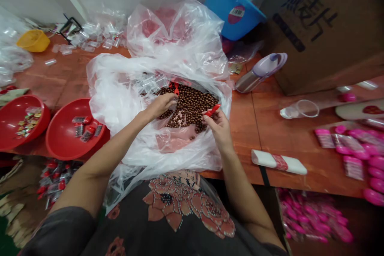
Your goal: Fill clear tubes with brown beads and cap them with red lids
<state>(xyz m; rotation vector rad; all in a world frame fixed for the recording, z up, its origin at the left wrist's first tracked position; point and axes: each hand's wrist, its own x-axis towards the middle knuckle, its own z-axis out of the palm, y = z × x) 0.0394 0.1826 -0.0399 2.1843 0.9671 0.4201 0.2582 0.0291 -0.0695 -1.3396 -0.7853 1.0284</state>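
Observation:
A heap of small round brown balls lies in an open clear plastic bag in front of me. My left hand is closed at the left side of the heap, around what looks like a small clear plastic container, mostly hidden by the fingers. Just beyond its fingertips is a red plastic piece. Over the heap's right edge, my right hand pinches a small red plastic cap. Several empty clear containers rest on the bag's upper left part.
Two red bowls stand at left, one with wrapped pieces, the nearer with filled red-capped containers. A steel bottle, a white roll and pink-capped packs are at right. Behind are a blue basin and cardboard box.

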